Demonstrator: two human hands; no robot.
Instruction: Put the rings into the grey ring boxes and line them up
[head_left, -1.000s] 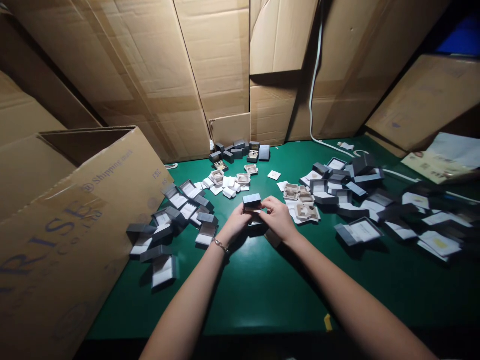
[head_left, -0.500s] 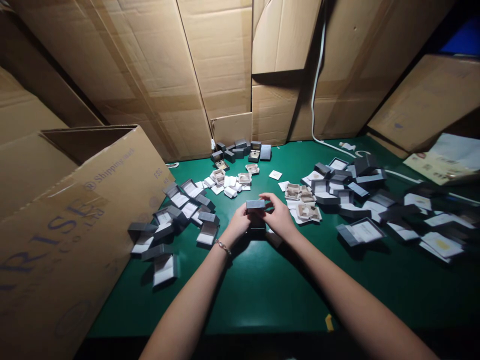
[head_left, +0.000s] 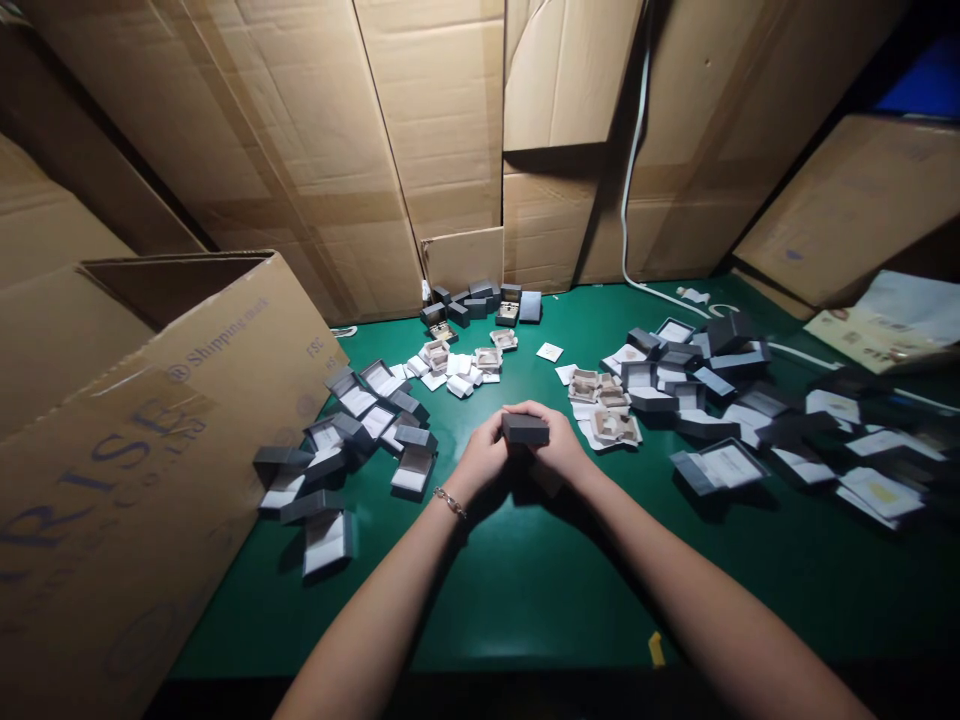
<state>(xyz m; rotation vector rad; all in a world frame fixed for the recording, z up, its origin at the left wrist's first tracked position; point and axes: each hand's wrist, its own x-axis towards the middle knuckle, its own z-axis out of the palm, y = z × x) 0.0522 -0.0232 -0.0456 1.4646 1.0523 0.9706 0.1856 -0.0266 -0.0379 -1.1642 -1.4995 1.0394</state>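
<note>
A closed dark grey jewellery box (head_left: 525,429) is sitting between the hands, with the left hand (head_left: 484,455) and right hand (head_left: 555,445) gripping it from both sides. Open grey boxes (head_left: 414,468) are lying on the green desk (head_left: 525,590) left of the left hand, while beige inserts (head_left: 615,427) are lying just beyond the right hand.

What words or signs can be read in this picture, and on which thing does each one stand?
"Shipping mark" stands on the side of the cardboard box.
"FSC" stands on the same box, near its upper corner.
"RISE" stands lower on that box, in large blue letters.
The printed sheet at the far right is too small to read.
</note>
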